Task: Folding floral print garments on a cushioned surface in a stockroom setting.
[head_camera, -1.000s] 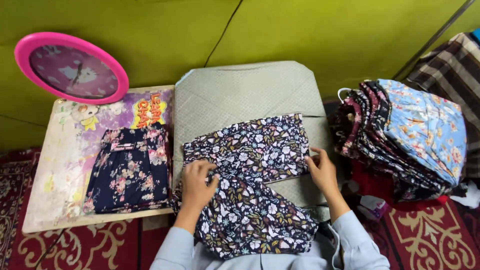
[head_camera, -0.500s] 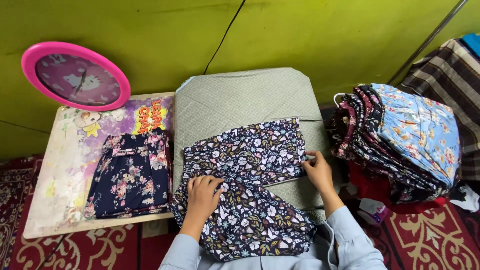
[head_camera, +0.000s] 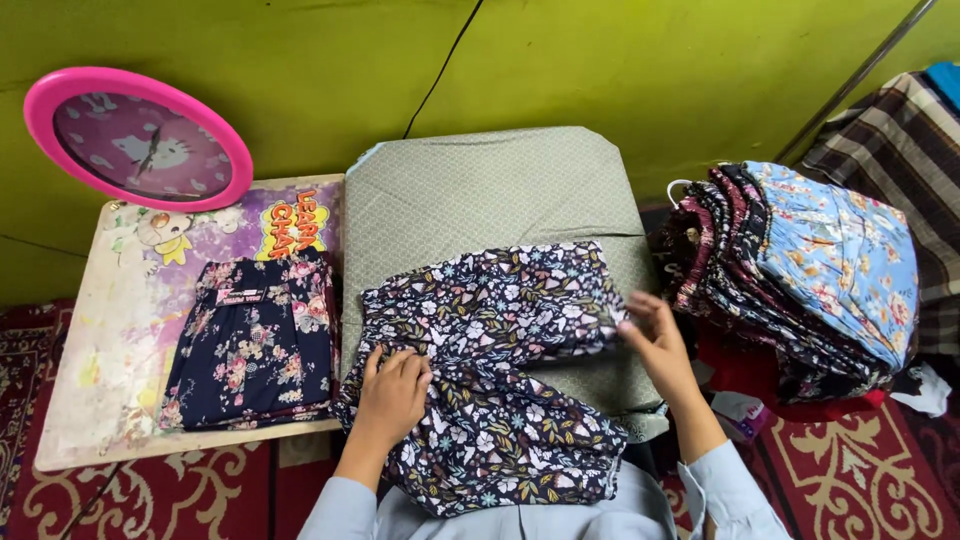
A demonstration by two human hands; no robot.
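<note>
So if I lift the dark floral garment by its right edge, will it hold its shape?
Probably not. The dark floral garment already lies in soft folds and wrinkles, so it looks floppy and should sag. It seems thin, likely light. Its near part droops off the padded board, so it may slide unless the left hand pins it.

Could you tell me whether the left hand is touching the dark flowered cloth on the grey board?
Touching. The head view shows the left hand lying flat on the dark flowered cloth, fingers pressed into its folds, no gap visible.
</note>
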